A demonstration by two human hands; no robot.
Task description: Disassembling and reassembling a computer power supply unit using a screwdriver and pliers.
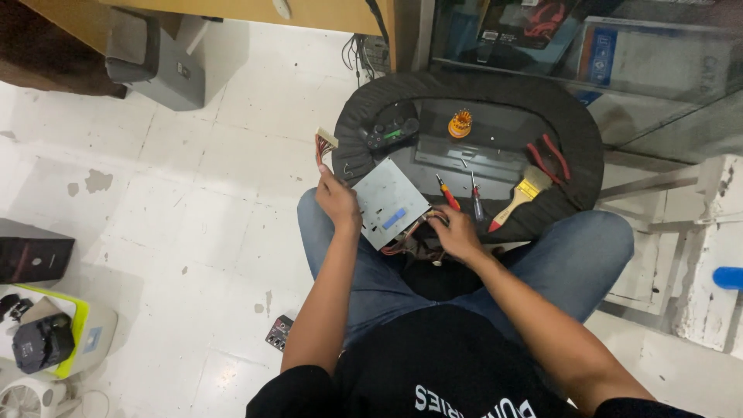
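Both hands (338,203) (457,234) grip grey metal box (391,203), blue-labelled.

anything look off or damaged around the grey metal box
The floor has chipped, stained patches. A small dark part lies loose on it by the person's knee. A loose wire bundle sticks out beyond the left hand holding the grey metal box.

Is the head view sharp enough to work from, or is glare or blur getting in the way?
Head view: grey metal box and both hands sharp, left hand, right hand; glass cabinet shows reflections; wires beneath the box sit in shadow.
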